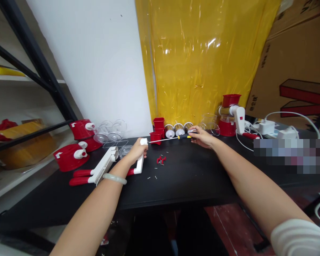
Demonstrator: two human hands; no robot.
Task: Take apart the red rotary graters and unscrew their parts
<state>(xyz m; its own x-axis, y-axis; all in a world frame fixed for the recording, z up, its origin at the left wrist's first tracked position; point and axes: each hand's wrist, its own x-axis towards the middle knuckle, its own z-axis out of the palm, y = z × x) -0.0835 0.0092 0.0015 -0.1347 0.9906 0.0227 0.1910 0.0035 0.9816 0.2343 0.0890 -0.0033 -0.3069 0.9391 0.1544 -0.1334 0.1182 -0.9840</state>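
Note:
My left hand (pixel 137 151) is closed around a white crank handle (pixel 140 164) with a red grip, held upright over the black table. In my right hand (pixel 200 137) is the yellow-and-black handle of a screwdriver (pixel 185 136). Its long shaft points left, and the tip meets the top of the white handle; the exact contact is too small to make out. Small red pieces (pixel 161 160) and several tiny screws (pixel 156 177) lie on the table between my hands. More white handles with red grips (pixel 98 170) lie beside my left forearm.
Red bases (pixel 72 156) and clear plastic parts (pixel 114 131) stand at the left. Red hoppers (pixel 159 128) and metal drums (pixel 179 130) line the back. An assembled red-and-white device (pixel 228 117) stands at the right, near white chargers and cables (pixel 266 127). The black table (pixel 192 185) ends in front.

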